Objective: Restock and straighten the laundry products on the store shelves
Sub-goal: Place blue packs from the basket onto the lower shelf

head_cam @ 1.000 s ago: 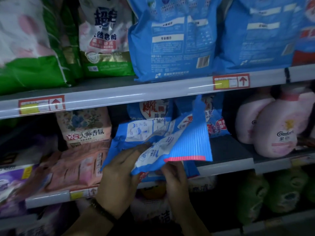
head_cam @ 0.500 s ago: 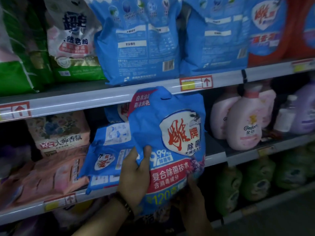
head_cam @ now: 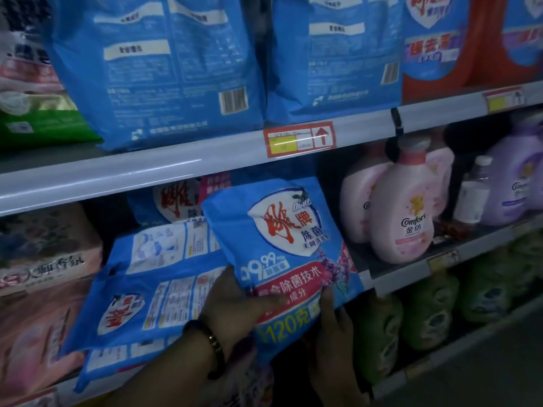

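I hold a blue detergent bag [head_cam: 282, 245] upright and slightly tilted, front label facing me, at the front of the middle shelf [head_cam: 411, 265]. My left hand [head_cam: 235, 306] grips its lower left part, thumb across the red band. My right hand [head_cam: 332, 324] supports its bottom right corner from below. Two more blue bags [head_cam: 152, 289] of the same kind lie flat and skewed to the left, hanging over the shelf edge. Another one [head_cam: 176, 201] stands behind them.
Large blue bags [head_cam: 164, 63] and a red-and-blue bag [head_cam: 435, 42] fill the upper shelf [head_cam: 147, 171]. Pink softener bottles [head_cam: 402, 212] and purple bottles [head_cam: 514, 183] stand to the right. Pink packs [head_cam: 44, 259] are on the left, green bottles [head_cam: 426, 312] below.
The bag was flipped from its back to its front, then lowered and pushed in under the upper shelf. The view has swung to the right and closer.
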Tool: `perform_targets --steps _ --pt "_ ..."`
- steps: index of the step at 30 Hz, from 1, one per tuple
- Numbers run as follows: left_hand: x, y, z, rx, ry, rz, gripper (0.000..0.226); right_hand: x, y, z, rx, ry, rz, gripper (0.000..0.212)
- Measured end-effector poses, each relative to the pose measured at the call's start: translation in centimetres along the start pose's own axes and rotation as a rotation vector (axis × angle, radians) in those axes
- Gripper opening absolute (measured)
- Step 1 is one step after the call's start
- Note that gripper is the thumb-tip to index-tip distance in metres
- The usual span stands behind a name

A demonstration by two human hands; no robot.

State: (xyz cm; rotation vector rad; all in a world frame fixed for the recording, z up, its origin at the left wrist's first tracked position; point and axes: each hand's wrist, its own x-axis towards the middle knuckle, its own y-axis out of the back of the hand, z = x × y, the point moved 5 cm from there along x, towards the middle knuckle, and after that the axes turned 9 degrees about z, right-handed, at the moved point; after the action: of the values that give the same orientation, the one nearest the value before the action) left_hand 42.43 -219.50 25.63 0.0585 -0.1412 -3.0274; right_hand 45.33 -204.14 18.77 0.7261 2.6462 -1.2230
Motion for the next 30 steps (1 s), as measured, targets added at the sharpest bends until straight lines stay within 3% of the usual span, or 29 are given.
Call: perform_targets --steps 4,7,13,15,19,23,27,30 --pt "3.9 0.2 2.1 -0.017 -0.007 0.136 0.062 1.9 -2.2 0.6 0.021 -0.001 -0.068 0.034" --pt "7.1 -0.3 3.1 -0.017 -0.018 0.125 0.058 2.8 -3.5 0.5 0.043 0.049 -0.104 0.041" --pt "12.8 -1.3 3.6 -0.054 -0.118 0.198 0.060 4.9 -5.5 1.5 0.104 0.019 -0.178 0.089" --pt "14.0 -1.3 2.8 -0.047 -0.160 0.259 0.058 5.7 -5.4 2.3 0.157 -0.025 -0.164 0.118" --pt "14.9 -1.4 1.4 0.218 -0.271 0.245 0.069 6.4 -5.8 3.1 0.109 0.000 -0.179 0.132" --pt "14.3 -1.6 0.6 0.638 -0.301 0.129 0.068 6.2 -6.6 3.3 0.022 0.033 -0.351 0.114" --pt "13.5 -1.3 1.5 0.654 -0.304 0.239 0.062 5.7 -7.0 3.1 0.009 0.008 -0.417 0.105" --pt "13.6 -1.2 1.8 0.638 -0.284 0.229 0.068 5.6 -7.1 2.5 0.052 -0.004 -0.403 0.099"
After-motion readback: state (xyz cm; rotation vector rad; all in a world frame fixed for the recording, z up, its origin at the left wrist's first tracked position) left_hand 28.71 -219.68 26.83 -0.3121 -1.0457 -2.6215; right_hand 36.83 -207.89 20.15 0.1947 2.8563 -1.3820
